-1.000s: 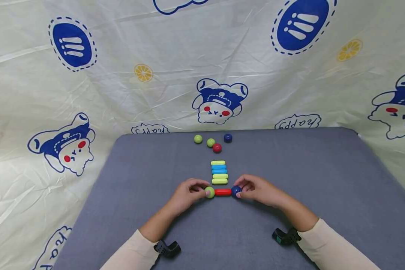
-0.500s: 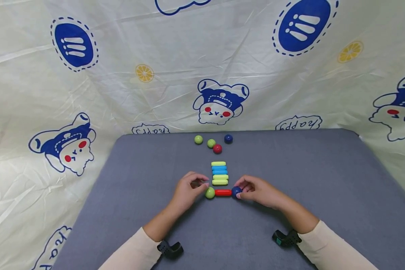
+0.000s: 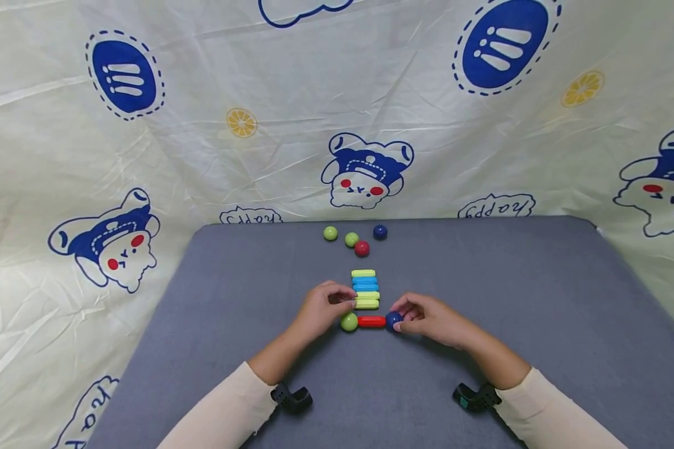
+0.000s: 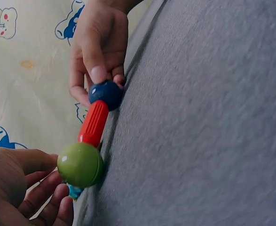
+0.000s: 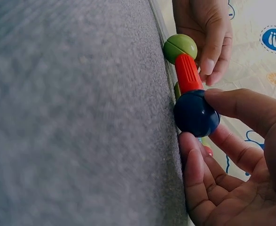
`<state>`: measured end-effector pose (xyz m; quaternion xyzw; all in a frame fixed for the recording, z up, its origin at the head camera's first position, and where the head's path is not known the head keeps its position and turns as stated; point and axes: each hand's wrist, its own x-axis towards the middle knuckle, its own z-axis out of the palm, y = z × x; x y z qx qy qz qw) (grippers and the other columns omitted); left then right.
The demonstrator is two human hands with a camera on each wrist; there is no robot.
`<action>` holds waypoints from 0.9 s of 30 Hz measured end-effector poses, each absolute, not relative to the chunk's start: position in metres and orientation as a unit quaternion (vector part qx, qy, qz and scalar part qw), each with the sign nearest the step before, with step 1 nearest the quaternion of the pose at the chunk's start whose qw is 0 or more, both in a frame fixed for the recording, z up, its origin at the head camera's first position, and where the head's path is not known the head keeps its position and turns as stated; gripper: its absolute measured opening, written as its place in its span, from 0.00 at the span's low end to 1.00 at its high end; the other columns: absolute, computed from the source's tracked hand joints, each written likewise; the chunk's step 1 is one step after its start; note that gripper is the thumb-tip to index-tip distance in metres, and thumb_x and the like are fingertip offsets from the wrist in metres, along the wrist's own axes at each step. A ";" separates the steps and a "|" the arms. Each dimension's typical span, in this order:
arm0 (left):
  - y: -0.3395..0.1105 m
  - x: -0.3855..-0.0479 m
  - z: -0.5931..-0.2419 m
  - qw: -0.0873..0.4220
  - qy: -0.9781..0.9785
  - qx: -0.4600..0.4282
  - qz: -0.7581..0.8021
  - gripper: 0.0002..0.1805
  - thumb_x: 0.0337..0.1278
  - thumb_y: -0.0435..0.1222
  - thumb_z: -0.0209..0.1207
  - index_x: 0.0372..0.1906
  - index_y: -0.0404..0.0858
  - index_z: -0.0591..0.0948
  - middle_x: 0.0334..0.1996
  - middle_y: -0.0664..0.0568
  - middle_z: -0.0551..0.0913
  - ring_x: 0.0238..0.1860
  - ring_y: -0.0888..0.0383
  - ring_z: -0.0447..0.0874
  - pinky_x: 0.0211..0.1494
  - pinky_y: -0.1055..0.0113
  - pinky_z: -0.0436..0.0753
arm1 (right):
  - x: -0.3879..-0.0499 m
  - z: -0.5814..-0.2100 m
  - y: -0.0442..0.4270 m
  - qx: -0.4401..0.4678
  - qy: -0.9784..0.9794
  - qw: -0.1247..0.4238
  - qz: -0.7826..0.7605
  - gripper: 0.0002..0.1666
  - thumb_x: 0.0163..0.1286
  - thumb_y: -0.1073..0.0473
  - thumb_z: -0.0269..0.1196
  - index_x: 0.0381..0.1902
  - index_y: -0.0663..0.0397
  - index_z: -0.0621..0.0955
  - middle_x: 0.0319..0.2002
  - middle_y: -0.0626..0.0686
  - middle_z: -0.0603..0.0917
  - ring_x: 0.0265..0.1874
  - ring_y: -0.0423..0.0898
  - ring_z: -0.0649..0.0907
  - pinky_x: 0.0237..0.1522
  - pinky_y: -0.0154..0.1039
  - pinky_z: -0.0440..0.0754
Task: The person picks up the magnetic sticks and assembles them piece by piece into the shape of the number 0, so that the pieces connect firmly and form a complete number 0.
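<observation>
Pinching the glossy navy ball [image 3: 393,320], my right hand [image 3: 429,319] holds alone — my loosely parted left hand [image 3: 321,310] has quit the glossy green ball [image 3: 349,322] for the near yellow plastic rods [image 3: 369,304].

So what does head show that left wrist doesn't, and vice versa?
Head only: the loose red ball and loose blue ball near the far edge, plus both sleeves.
Left wrist only: the seam on the joined green ball.
Both: the red stick between it and the blue ball that the right hand pinches; the left hand.

Green ball [image 4: 80,165] touching red rod [image 4: 94,123], blue ball [image 4: 106,94] in right fingers [image 4: 78,89]
</observation>
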<state>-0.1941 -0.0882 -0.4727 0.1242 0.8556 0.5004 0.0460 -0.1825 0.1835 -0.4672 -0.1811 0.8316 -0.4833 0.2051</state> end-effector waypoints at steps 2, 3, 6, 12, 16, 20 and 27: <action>-0.089 -0.197 -0.474 0.051 0.851 0.127 0.507 0.07 0.59 0.34 0.69 0.42 0.40 0.89 0.38 0.50 0.85 0.39 0.61 0.80 0.45 0.69 0.81 | -0.183 -0.467 0.184 -0.182 0.831 0.207 -0.483 0.18 0.67 0.56 0.70 0.51 0.57 0.81 0.40 0.56 0.80 0.38 0.50 0.78 0.35 0.33 0.78; -0.089 -0.199 -0.475 0.053 0.850 0.129 0.508 0.07 0.58 0.33 0.69 0.42 0.40 0.89 0.37 0.49 0.85 0.38 0.62 0.80 0.45 0.70 0.81 | -0.183 -0.467 0.185 -0.182 0.831 0.209 -0.483 0.18 0.67 0.56 0.70 0.51 0.57 0.81 0.40 0.56 0.80 0.38 0.50 0.78 0.36 0.33 0.78; -0.089 -0.203 -0.476 0.058 0.856 0.138 0.495 0.08 0.58 0.33 0.69 0.42 0.39 0.90 0.37 0.49 0.85 0.38 0.63 0.80 0.44 0.71 0.81 | -0.184 -0.466 0.186 -0.185 0.832 0.211 -0.479 0.18 0.67 0.56 0.70 0.51 0.57 0.81 0.40 0.56 0.80 0.38 0.50 0.78 0.36 0.33 0.78; -0.086 -0.205 -0.477 0.068 0.868 0.142 0.471 0.07 0.57 0.34 0.70 0.42 0.41 0.90 0.37 0.51 0.85 0.37 0.64 0.79 0.43 0.71 0.80 | -0.185 -0.466 0.186 -0.189 0.838 0.214 -0.465 0.19 0.66 0.54 0.71 0.51 0.56 0.81 0.40 0.54 0.81 0.39 0.49 0.79 0.37 0.34 0.79; -0.086 -0.204 -0.477 0.071 0.875 0.146 0.456 0.07 0.58 0.36 0.70 0.41 0.42 0.90 0.37 0.52 0.85 0.38 0.63 0.79 0.42 0.71 0.80 | -0.185 -0.468 0.186 -0.193 0.839 0.215 -0.460 0.20 0.66 0.54 0.71 0.51 0.56 0.80 0.40 0.54 0.81 0.39 0.49 0.79 0.37 0.34 0.80; -0.085 -0.206 -0.476 0.075 0.882 0.148 0.441 0.06 0.58 0.37 0.70 0.40 0.42 0.90 0.37 0.52 0.84 0.38 0.64 0.79 0.42 0.72 0.79 | -0.185 -0.468 0.186 -0.199 0.840 0.216 -0.456 0.20 0.66 0.54 0.71 0.51 0.56 0.80 0.41 0.54 0.81 0.41 0.49 0.79 0.39 0.33 0.80; -0.087 -0.210 -0.478 0.094 0.883 0.144 0.437 0.06 0.59 0.38 0.70 0.40 0.42 0.89 0.34 0.53 0.86 0.35 0.65 0.78 0.39 0.71 0.77 | -0.184 -0.469 0.185 -0.207 0.840 0.220 -0.450 0.20 0.66 0.53 0.71 0.51 0.55 0.81 0.44 0.54 0.82 0.44 0.49 0.79 0.43 0.33 0.81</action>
